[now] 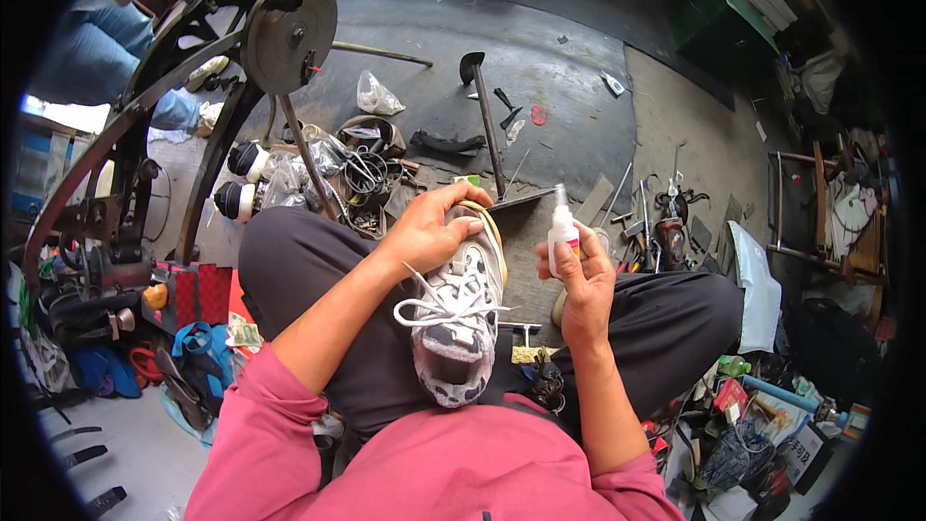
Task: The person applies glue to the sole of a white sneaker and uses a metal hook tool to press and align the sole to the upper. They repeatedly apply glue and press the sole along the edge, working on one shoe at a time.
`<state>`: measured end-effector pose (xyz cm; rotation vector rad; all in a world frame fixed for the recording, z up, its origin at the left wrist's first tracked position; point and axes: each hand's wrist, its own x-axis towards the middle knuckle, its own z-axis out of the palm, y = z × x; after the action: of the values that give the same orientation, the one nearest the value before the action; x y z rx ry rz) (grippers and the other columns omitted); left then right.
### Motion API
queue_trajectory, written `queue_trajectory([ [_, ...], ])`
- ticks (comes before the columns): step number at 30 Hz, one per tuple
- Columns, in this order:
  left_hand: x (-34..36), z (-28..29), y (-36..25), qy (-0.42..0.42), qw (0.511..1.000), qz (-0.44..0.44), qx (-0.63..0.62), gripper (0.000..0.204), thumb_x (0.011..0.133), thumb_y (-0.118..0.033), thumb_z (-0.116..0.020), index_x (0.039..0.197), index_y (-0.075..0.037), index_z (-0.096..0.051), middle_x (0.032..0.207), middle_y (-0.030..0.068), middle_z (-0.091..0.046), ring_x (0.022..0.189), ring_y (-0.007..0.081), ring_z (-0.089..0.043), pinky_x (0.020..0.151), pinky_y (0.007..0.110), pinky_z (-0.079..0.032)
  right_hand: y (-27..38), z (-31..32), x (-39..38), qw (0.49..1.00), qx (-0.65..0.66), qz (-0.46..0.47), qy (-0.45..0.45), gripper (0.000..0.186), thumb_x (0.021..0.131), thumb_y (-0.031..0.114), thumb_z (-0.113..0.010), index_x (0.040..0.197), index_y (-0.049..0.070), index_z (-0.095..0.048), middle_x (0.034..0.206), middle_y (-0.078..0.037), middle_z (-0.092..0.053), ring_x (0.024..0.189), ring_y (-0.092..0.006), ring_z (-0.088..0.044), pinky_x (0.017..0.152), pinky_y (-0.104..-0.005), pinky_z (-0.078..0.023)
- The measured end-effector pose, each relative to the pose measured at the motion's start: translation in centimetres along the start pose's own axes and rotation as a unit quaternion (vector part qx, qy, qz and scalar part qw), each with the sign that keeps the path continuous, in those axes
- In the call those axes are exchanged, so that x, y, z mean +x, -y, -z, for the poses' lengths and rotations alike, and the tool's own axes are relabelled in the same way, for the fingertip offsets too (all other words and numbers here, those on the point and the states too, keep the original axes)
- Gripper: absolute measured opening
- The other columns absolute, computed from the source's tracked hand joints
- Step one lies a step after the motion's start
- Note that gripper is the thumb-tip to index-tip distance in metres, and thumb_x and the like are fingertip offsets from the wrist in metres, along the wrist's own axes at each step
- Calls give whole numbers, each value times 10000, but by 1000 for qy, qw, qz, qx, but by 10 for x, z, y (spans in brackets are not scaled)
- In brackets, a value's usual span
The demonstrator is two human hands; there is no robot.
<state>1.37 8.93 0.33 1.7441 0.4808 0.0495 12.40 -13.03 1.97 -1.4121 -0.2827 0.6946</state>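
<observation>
from where i stood: left hand [424, 230] clasped toe of white-grey lace-up sneaker [455, 333], which lay between dark-trousered knees [301, 265], heel toward pink shirt [453, 463]. right hand [586, 291] wrapped around small white nozzle bottle [560, 232], nozzle up, near sneaker's right side.

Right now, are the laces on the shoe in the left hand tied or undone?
Tied: the white laces form a bow on the shoe, a loop showing at the left. How tight, I cannot tell.

Pink shirt [434, 468] with creased sleeves [275, 415] of the same pink; loose, dark grey trousers [670, 328].
</observation>
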Motion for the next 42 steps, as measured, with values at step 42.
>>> queue_trajectory([
  [42,0,3,-24,58,995,-59,-49,229,963,-113,-701,1172,-27,-670,988,47,-755,907,100,-695,822,268,-550,-31,-15,0,984,130,-84,88,314,975,162,-681,1250,55,-573,1112,-22,-656,1008,-95,-613,910,-270,-484],
])
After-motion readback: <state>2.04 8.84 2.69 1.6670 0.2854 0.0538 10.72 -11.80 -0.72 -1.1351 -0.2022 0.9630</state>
